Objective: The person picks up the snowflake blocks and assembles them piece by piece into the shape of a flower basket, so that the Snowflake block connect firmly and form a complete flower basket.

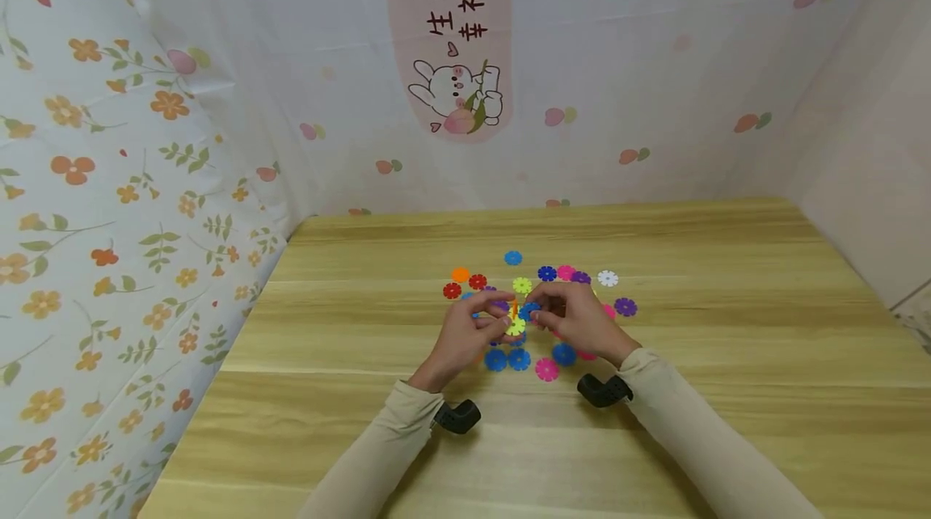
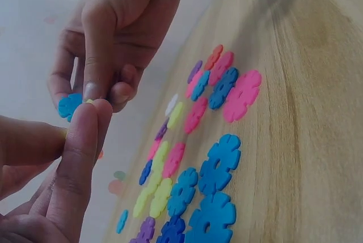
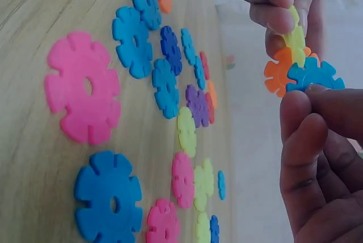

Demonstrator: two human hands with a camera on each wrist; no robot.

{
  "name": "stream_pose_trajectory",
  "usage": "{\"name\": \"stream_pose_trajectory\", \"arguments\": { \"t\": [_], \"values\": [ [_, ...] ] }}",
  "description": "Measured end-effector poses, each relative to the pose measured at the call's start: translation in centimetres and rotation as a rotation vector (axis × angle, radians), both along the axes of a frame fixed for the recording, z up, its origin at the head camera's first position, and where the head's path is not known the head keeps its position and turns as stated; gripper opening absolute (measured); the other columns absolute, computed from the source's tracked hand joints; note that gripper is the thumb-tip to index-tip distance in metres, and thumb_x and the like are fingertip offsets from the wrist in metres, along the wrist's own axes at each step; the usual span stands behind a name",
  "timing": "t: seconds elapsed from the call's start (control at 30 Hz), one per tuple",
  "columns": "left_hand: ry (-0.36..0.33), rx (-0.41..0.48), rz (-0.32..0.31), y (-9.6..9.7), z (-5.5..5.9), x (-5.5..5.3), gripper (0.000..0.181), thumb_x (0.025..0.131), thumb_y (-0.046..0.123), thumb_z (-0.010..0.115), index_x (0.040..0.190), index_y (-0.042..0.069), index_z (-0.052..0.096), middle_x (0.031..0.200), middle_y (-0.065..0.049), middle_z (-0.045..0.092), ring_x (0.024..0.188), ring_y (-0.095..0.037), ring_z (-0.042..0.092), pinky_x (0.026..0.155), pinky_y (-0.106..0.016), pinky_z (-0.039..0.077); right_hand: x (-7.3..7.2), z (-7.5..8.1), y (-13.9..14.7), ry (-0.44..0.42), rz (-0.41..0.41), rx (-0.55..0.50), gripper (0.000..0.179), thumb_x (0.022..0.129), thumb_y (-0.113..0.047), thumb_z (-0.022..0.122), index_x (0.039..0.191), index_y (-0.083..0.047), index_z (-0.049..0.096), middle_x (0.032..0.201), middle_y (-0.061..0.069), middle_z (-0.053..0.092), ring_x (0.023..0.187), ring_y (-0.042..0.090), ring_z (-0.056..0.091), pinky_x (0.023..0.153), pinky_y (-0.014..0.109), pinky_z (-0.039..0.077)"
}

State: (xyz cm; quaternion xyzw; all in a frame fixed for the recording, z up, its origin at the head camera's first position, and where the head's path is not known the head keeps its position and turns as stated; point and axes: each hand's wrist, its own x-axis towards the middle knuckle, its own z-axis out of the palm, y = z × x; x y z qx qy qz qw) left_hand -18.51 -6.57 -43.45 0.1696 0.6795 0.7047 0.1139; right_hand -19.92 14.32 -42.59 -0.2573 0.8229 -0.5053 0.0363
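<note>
My left hand (image 1: 460,335) pinches a yellow notched snowflake disc (image 3: 294,42) between thumb and fingers. An orange disc (image 3: 276,73) stands crosswise against the yellow one, at its lower end in the right wrist view. Between thumb and forefinger, my right hand (image 1: 582,323) grips a blue snowflake disc (image 3: 315,75). Its notched edge meets the yellow and orange pair in that view. Both hands face each other above the scattered discs. In the left wrist view, fingers hide most of the yellow disc, while the blue disc (image 2: 70,106) shows beside the right fingertips.
Loose snowflake discs lie over the wooden table (image 1: 327,406), among them a pink one (image 1: 547,369), a white one (image 1: 608,278) and a purple one (image 1: 625,307). A patterned cloth (image 1: 618,82) hangs behind the table. Each wrist carries a black camera mount (image 1: 458,417).
</note>
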Motion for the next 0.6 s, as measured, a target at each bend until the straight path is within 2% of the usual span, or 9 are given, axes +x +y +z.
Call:
{"name": "stream_pose_trajectory", "arguments": {
  "t": [0.1, 0.23, 0.4, 0.6],
  "values": [
    [0.003, 0.005, 0.002, 0.05, -0.10, 0.13, 0.035, 0.089, -0.007, 0.055, 0.124, -0.005, 0.054, 0.095, -0.027, 0.050, 0.079, -0.043, 0.064, 0.073, -0.054, 0.050, 0.14, -0.14, 0.04, 0.010, 0.006, -0.008, 0.012, 0.087, -0.002, 0.063, 0.093, -0.012, 0.066, 0.078, 0.014, 0.062, 0.063, 0.032, 0.060, 0.057, 0.031, 0.053],
    [-0.007, 0.012, 0.020, 0.17, -0.21, 0.40, 0.033, 0.090, -0.007, 0.054, 0.123, -0.001, 0.055, 0.094, -0.024, 0.049, 0.079, -0.049, 0.061, 0.073, -0.052, 0.051, 0.47, -0.53, 0.14, 0.026, -0.001, -0.017, 0.010, 0.087, -0.003, 0.064, 0.093, -0.011, 0.066, 0.076, 0.011, 0.062, 0.062, 0.031, 0.060, 0.056, 0.030, 0.053],
    [0.002, 0.036, 0.021, 0.47, -0.20, 0.37, 0.032, 0.089, -0.007, 0.055, 0.121, 0.002, 0.056, 0.093, -0.020, 0.051, 0.078, -0.047, 0.062, 0.071, -0.052, 0.051, 0.73, -0.61, 0.29, 0.049, -0.031, -0.047, 0.010, 0.086, -0.001, 0.064, 0.092, -0.009, 0.067, 0.075, 0.012, 0.061, 0.060, 0.032, 0.059, 0.055, 0.030, 0.053],
    [0.005, 0.037, 0.009, 0.70, -0.07, 0.12, 0.034, 0.087, -0.013, 0.053, 0.120, -0.005, 0.054, 0.093, -0.024, 0.050, 0.078, -0.047, 0.062, 0.071, -0.052, 0.051, 0.75, -0.11, 0.36, 0.013, -0.012, -0.029, 0.010, 0.087, -0.005, 0.064, 0.093, -0.012, 0.068, 0.078, 0.016, 0.062, 0.062, 0.033, 0.059, 0.056, 0.031, 0.053]
  ]
}}
